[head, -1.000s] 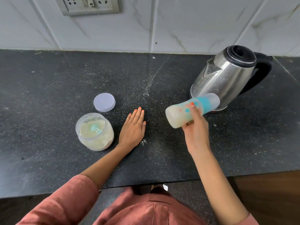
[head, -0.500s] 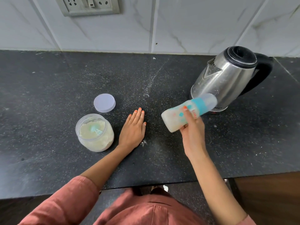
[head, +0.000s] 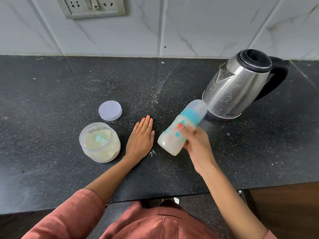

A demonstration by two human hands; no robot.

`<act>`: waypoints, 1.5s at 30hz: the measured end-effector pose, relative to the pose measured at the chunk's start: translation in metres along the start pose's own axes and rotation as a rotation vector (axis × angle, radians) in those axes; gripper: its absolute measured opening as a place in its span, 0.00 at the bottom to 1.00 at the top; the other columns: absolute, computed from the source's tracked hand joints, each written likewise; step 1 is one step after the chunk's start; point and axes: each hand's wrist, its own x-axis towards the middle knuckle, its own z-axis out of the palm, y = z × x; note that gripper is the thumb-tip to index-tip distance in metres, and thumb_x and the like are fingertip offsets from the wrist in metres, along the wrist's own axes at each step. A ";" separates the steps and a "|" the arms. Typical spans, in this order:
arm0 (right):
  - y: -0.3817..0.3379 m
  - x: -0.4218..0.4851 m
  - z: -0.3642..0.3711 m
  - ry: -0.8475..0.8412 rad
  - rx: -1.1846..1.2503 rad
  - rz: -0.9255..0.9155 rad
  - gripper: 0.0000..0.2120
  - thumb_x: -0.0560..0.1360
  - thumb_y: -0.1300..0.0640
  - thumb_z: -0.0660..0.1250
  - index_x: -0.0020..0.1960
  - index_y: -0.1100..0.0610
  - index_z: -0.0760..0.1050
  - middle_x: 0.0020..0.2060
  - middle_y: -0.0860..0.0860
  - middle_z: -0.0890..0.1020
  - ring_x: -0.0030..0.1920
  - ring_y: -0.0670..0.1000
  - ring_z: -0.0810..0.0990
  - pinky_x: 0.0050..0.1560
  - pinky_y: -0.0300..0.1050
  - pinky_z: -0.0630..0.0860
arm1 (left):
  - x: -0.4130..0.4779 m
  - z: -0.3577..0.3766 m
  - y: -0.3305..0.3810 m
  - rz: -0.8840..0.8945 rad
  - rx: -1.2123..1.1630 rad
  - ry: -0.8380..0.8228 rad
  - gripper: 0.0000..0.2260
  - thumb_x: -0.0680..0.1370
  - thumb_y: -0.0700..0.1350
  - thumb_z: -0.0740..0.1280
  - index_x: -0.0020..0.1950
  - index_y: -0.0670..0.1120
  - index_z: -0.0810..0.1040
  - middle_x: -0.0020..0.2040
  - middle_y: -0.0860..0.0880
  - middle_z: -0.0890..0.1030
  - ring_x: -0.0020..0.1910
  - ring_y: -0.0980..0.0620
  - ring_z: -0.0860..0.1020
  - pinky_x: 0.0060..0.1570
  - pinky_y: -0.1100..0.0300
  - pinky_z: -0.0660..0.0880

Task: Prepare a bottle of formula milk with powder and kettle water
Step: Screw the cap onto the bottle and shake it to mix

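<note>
My right hand (head: 196, 144) grips a capped baby bottle (head: 177, 133) with a teal collar and white milk inside. The bottle is tilted above the black counter, its cap end pointing up-right toward the steel kettle (head: 240, 85), and it looks motion-blurred. My left hand (head: 141, 137) rests flat on the counter with straight fingers, between the bottle and an open clear jar of formula powder (head: 100, 144). A teal scoop (head: 100, 138) lies in the powder. The jar's round pale lid (head: 110, 110) lies just behind the jar.
The black stone counter (head: 51, 100) carries scattered white powder near its middle. A tiled wall with a socket plate (head: 93, 6) stands behind. The counter's front edge runs just before my body, with a wooden cabinet front (head: 284, 204) at lower right.
The bottle has swung from nearly horizontal to a steeper tilt, its base dropping down and left while my right hand keeps hold. My left hand has stayed flat in place.
</note>
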 end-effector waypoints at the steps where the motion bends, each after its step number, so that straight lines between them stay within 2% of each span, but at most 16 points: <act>1: 0.002 -0.004 -0.001 -0.055 -0.117 0.019 0.09 0.68 0.62 0.70 0.48 0.55 0.77 0.40 0.48 0.84 0.43 0.47 0.82 0.47 0.45 0.79 | 0.000 0.000 0.000 -0.001 -0.006 -0.004 0.23 0.83 0.49 0.47 0.76 0.44 0.48 0.77 0.48 0.48 0.76 0.51 0.46 0.72 0.59 0.40; 3: -0.002 -0.004 -0.004 -0.059 -0.178 -0.008 0.10 0.66 0.63 0.73 0.46 0.55 0.78 0.39 0.48 0.84 0.43 0.47 0.82 0.46 0.44 0.79 | 0.000 -0.001 0.000 -0.006 -0.021 0.001 0.23 0.83 0.49 0.47 0.76 0.44 0.48 0.77 0.48 0.48 0.76 0.51 0.46 0.71 0.60 0.40; 5: -0.010 0.003 -0.005 0.026 0.015 -0.053 0.12 0.66 0.61 0.73 0.49 0.56 0.77 0.42 0.49 0.83 0.43 0.46 0.81 0.46 0.44 0.79 | -0.001 -0.001 0.001 -0.003 -0.013 0.012 0.22 0.83 0.48 0.47 0.76 0.44 0.48 0.77 0.48 0.49 0.76 0.51 0.47 0.71 0.60 0.40; 8: -0.016 0.012 -0.002 0.156 0.346 -0.102 0.09 0.73 0.61 0.65 0.53 0.54 0.74 0.46 0.48 0.81 0.45 0.44 0.81 0.44 0.39 0.80 | -0.001 0.000 0.001 -0.004 -0.004 0.023 0.22 0.83 0.48 0.46 0.76 0.43 0.49 0.77 0.47 0.49 0.76 0.51 0.48 0.71 0.60 0.39; 11: -0.002 0.003 0.002 0.077 0.143 -0.063 0.09 0.72 0.61 0.68 0.52 0.54 0.75 0.44 0.48 0.82 0.45 0.45 0.81 0.45 0.41 0.80 | -0.001 -0.001 0.000 0.005 0.017 0.004 0.23 0.82 0.50 0.42 0.76 0.43 0.48 0.77 0.47 0.48 0.76 0.50 0.47 0.72 0.59 0.40; 14: 0.007 -0.009 0.001 -0.101 -0.179 0.015 0.15 0.62 0.59 0.76 0.47 0.55 0.78 0.39 0.46 0.84 0.43 0.45 0.82 0.46 0.43 0.77 | 0.000 -0.001 0.000 0.005 0.005 -0.028 0.23 0.83 0.49 0.45 0.76 0.43 0.46 0.77 0.47 0.47 0.76 0.51 0.45 0.72 0.58 0.40; 16: 0.002 -0.006 0.000 -0.062 -0.134 -0.023 0.16 0.61 0.60 0.76 0.46 0.55 0.78 0.38 0.47 0.84 0.42 0.45 0.82 0.47 0.44 0.78 | -0.001 -0.002 0.000 -0.002 -0.010 -0.014 0.23 0.83 0.48 0.46 0.76 0.44 0.47 0.77 0.47 0.48 0.76 0.51 0.46 0.72 0.59 0.40; 19: -0.010 0.007 -0.002 0.119 0.204 -0.077 0.12 0.71 0.60 0.68 0.54 0.56 0.75 0.46 0.49 0.81 0.46 0.45 0.81 0.48 0.43 0.79 | -0.002 -0.001 0.002 -0.004 -0.005 0.014 0.22 0.83 0.48 0.47 0.76 0.43 0.48 0.77 0.48 0.49 0.76 0.51 0.47 0.72 0.59 0.41; 21: -0.010 0.010 -0.002 0.168 0.293 -0.089 0.13 0.74 0.60 0.64 0.58 0.55 0.72 0.49 0.49 0.81 0.48 0.45 0.80 0.49 0.42 0.79 | -0.002 -0.001 0.001 -0.007 0.001 0.013 0.22 0.83 0.49 0.46 0.76 0.44 0.48 0.77 0.48 0.49 0.76 0.51 0.47 0.72 0.59 0.41; 25: 0.002 -0.006 -0.002 -0.023 -0.103 0.005 0.10 0.69 0.62 0.69 0.50 0.55 0.76 0.43 0.48 0.83 0.46 0.47 0.81 0.50 0.46 0.78 | -0.001 -0.001 0.001 -0.010 -0.004 -0.001 0.23 0.83 0.48 0.47 0.76 0.44 0.48 0.77 0.48 0.48 0.76 0.51 0.47 0.72 0.59 0.40; 27: 0.000 -0.008 -0.006 -0.042 -0.183 0.002 0.11 0.65 0.61 0.72 0.47 0.54 0.77 0.39 0.47 0.84 0.43 0.46 0.82 0.48 0.44 0.78 | 0.000 -0.001 0.001 -0.015 -0.009 -0.003 0.23 0.83 0.49 0.47 0.76 0.44 0.48 0.77 0.48 0.48 0.76 0.51 0.47 0.71 0.60 0.40; 33: -0.010 0.011 -0.004 0.178 0.297 -0.076 0.12 0.75 0.61 0.64 0.58 0.56 0.72 0.48 0.49 0.81 0.48 0.45 0.80 0.49 0.41 0.79 | -0.001 -0.001 0.001 -0.012 0.000 0.000 0.23 0.83 0.49 0.45 0.76 0.44 0.48 0.77 0.48 0.48 0.76 0.51 0.47 0.72 0.59 0.41; 37: 0.003 -0.003 0.002 -0.022 -0.097 -0.004 0.11 0.69 0.64 0.70 0.49 0.55 0.76 0.42 0.48 0.83 0.45 0.47 0.81 0.50 0.45 0.78 | -0.001 -0.002 0.002 0.005 0.009 -0.012 0.28 0.79 0.54 0.36 0.76 0.43 0.49 0.77 0.47 0.50 0.76 0.50 0.49 0.72 0.59 0.41; 39: 0.002 -0.005 -0.001 -0.075 -0.223 -0.007 0.11 0.66 0.65 0.72 0.46 0.54 0.77 0.37 0.46 0.84 0.41 0.44 0.82 0.46 0.41 0.78 | -0.001 -0.002 0.002 -0.003 0.003 -0.019 0.24 0.81 0.52 0.41 0.76 0.43 0.49 0.77 0.47 0.49 0.76 0.50 0.48 0.71 0.60 0.40; 44: -0.015 0.010 -0.004 0.089 0.242 -0.068 0.10 0.72 0.62 0.66 0.53 0.55 0.74 0.45 0.48 0.82 0.43 0.43 0.82 0.46 0.40 0.79 | -0.001 -0.003 0.003 -0.011 0.004 -0.001 0.23 0.83 0.48 0.47 0.76 0.43 0.48 0.77 0.47 0.49 0.76 0.51 0.48 0.72 0.59 0.41; 45: -0.014 0.011 -0.004 0.096 0.251 -0.075 0.09 0.73 0.61 0.65 0.52 0.53 0.74 0.45 0.47 0.81 0.43 0.42 0.82 0.47 0.39 0.79 | -0.001 -0.003 0.003 -0.011 0.002 -0.002 0.23 0.83 0.48 0.47 0.76 0.43 0.48 0.77 0.47 0.49 0.76 0.51 0.47 0.72 0.59 0.41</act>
